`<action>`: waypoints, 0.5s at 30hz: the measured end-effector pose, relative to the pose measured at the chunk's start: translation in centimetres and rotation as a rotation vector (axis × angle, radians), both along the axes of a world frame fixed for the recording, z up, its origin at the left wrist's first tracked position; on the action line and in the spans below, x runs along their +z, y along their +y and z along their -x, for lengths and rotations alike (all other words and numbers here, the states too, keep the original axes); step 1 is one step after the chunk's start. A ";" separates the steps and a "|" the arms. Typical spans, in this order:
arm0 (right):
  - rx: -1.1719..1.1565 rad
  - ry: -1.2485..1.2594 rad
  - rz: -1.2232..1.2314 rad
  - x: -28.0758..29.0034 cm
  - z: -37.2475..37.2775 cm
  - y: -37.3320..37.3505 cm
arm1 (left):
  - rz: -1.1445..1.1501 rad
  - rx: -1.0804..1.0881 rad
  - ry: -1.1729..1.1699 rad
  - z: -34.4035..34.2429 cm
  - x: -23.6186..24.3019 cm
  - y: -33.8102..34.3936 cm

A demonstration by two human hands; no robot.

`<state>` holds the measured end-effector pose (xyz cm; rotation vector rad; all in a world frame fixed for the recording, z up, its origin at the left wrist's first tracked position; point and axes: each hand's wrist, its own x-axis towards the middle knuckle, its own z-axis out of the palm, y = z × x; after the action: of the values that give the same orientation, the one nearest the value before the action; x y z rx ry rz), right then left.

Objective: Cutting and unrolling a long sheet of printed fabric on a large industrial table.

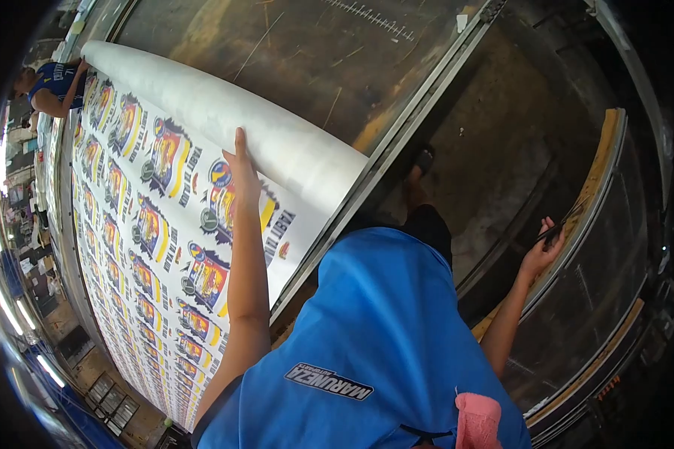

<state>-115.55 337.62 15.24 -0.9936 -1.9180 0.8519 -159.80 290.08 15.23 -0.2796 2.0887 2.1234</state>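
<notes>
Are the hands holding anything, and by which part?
The right hand holds a slim dark object; which part is gripped is unclear. The left hand lies open at the white roll.

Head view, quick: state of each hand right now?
Left hand: looks open, against the roll.
Right hand: closed, holding a dark tool.

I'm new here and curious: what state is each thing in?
White roll: partly unrolled
Printed sheet: spread out, prints facing up
Left hand: open, at the roll
Right hand: curled around a dark tool
Dark tool: held; open or shut unclear
Pink cloth: draped on the blue shirt
Strip lamps: lit
</notes>
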 end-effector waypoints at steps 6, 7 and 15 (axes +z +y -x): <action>-0.038 0.032 0.079 -1.4 3.8 11.8 | 0.020 0.047 -0.083 4.3 -1.8 9.1; -0.037 0.033 0.084 -1.2 4.7 13.7 | 0.025 0.048 -0.082 4.9 -1.6 10.5; 0.199 0.090 0.230 1.3 19.1 25.2 | 0.146 0.191 -0.021 7.0 -1.0 17.8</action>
<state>-134.66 362.80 16.56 -0.8892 -1.8935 1.2340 -166.84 307.93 14.25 -0.5374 2.2914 2.0579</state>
